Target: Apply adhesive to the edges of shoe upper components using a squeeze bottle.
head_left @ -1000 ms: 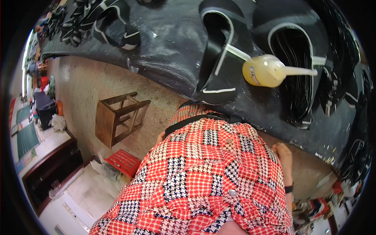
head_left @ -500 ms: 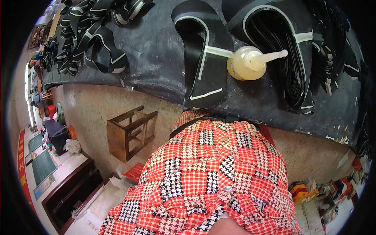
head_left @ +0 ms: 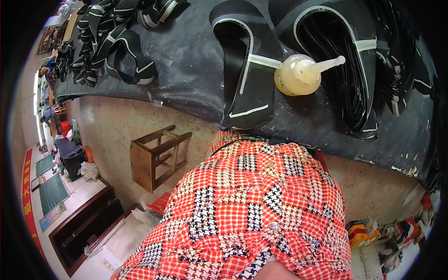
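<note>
Neither of my hands shows in the head view. Right in front of me, at the near edge of the dark-covered table (head_left: 186,84), lies a curved black shoe-upper-like piece (head_left: 254,93) with pale strips along its edges. A squat translucent bottle (head_left: 298,79) with yellowish contents stands beside it, its long spout pointing right. To the right of the bottle is a thick stack of similar curved black pieces (head_left: 361,88), its inner layers fanned together. Nothing is seen touching the bottle or the pieces.
More black pieces with pale strips (head_left: 130,65) lie in loose heaps at the far left, and others (head_left: 396,79) are bunched at the right. A wooden stool (head_left: 156,158) is on the floor to my left. Colourful packages (head_left: 361,233) are at lower right.
The whole view has shifted a little, so table, bottle and stool appear slightly further right. The things on the table keep their places, and no hand has come in.
</note>
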The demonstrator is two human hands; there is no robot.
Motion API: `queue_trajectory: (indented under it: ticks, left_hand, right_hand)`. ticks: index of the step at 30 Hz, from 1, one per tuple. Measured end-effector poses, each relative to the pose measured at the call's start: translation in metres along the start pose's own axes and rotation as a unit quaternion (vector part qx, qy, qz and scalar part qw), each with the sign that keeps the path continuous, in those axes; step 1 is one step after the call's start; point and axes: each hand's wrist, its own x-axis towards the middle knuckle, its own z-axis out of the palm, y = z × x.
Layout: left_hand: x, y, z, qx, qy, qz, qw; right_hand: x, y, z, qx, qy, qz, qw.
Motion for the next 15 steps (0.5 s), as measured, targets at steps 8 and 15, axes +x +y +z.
queue_trajectory:
  ticks: [8,15]
  left_hand:
    - [-0.001,0.003,-0.009,0.007,-0.016,-0.003,1.000]
    - [-0.006,0.015,-0.007,0.019,-0.031,-0.007,0.999]
  right_hand:
    - [0.009,-0.011,0.004,-0.025,0.001,-0.018,1.000]
    - [0.017,-0.020,-0.003,-0.056,-0.013,-0.035,0.998]
